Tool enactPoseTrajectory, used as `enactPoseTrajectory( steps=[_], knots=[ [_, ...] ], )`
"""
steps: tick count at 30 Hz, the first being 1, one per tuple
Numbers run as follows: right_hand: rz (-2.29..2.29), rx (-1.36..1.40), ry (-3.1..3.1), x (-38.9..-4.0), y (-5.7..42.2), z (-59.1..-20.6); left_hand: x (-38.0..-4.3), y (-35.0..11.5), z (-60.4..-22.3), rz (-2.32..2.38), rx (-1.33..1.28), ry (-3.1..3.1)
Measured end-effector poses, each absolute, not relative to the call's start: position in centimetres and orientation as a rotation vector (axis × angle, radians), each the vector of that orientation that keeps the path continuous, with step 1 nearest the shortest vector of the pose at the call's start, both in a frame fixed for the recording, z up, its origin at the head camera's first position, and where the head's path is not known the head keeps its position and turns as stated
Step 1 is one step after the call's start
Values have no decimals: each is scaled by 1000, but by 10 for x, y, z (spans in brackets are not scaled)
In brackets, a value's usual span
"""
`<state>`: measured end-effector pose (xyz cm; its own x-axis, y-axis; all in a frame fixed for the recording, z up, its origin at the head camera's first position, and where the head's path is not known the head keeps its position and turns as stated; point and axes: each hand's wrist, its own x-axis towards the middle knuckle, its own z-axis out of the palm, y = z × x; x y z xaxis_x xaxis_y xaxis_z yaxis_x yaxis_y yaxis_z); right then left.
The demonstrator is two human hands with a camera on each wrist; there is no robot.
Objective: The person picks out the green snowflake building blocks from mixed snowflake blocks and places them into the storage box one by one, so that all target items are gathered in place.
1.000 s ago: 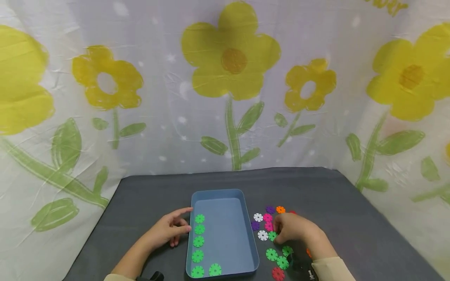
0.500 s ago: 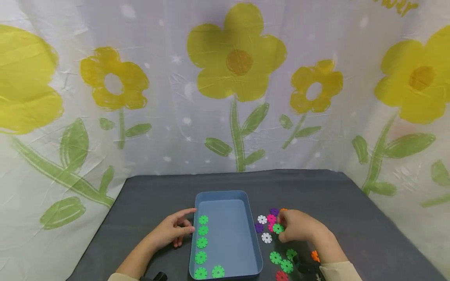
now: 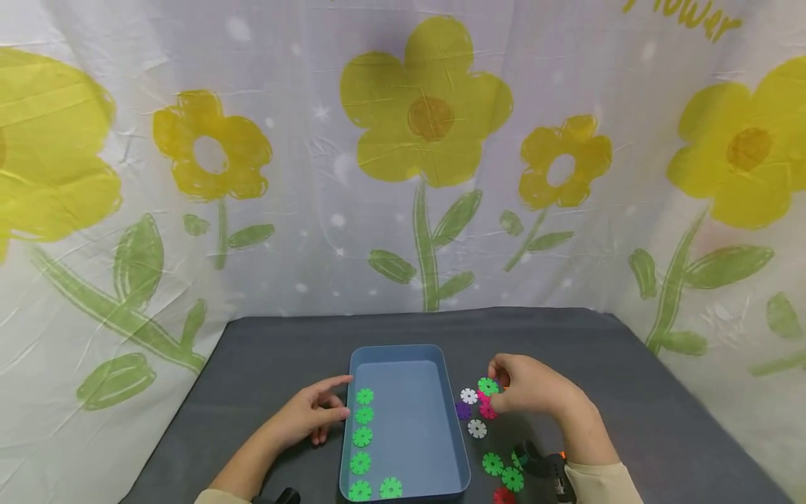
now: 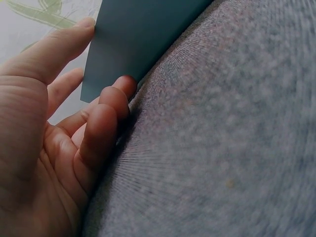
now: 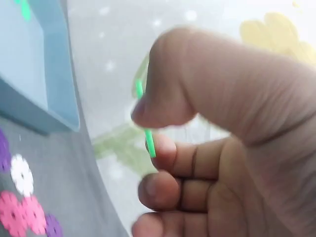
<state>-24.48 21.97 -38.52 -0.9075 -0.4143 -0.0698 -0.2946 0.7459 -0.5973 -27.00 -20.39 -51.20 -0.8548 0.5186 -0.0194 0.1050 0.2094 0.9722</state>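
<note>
My right hand point(image 3: 535, 385) pinches a green snowflake-shaped plastic disc point(image 3: 488, 386) between thumb and fingers, raised over the loose discs. Seen edge-on in the right wrist view, the green disc point(image 5: 151, 143) shows as a thin strip beside the thumb. My left hand point(image 3: 307, 414) touches the left side of a blue rectangular tray point(image 3: 412, 413) with its thumb and index fingertips; its other fingers bend loosely below the rim. Inside the tray, green discs point(image 3: 362, 437) form a column along the left wall, and one more green disc point(image 3: 391, 488) lies at the near end.
Right of the tray lie white point(image 3: 476, 428), purple point(image 3: 463, 410) and pink discs point(image 3: 488, 409). Nearer are green discs point(image 3: 513, 479) and a red disc point(image 3: 504, 495). The right wrist's black camera point(image 3: 535, 458) partly covers this group. A flower-printed curtain point(image 3: 302, 210) hangs behind the dark table point(image 3: 283, 343).
My right hand has lifted the green disc from among the loose pieces and moved it slightly farther away, turning it up. The left hand stays at the tray's edge.
</note>
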Motion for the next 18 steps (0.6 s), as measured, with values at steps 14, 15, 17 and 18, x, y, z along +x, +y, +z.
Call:
enactPoseTrajectory(
  steps=[14,15,17,18],
  knots=[
    [-769,-819,2868,-243,174,-396,-270,-202,-511,1692,567,2161],
    [-749,-848,2884,-242,170,-398,-270,-202,-512,1692,569,2162],
    [-709,-904,2905,-241,161,-402,-269,-204,-512,1688,574,2164],
    [-690,-932,2909,-241,156,-404,-269,-204,-511,1685,576,2167]
  ],
)
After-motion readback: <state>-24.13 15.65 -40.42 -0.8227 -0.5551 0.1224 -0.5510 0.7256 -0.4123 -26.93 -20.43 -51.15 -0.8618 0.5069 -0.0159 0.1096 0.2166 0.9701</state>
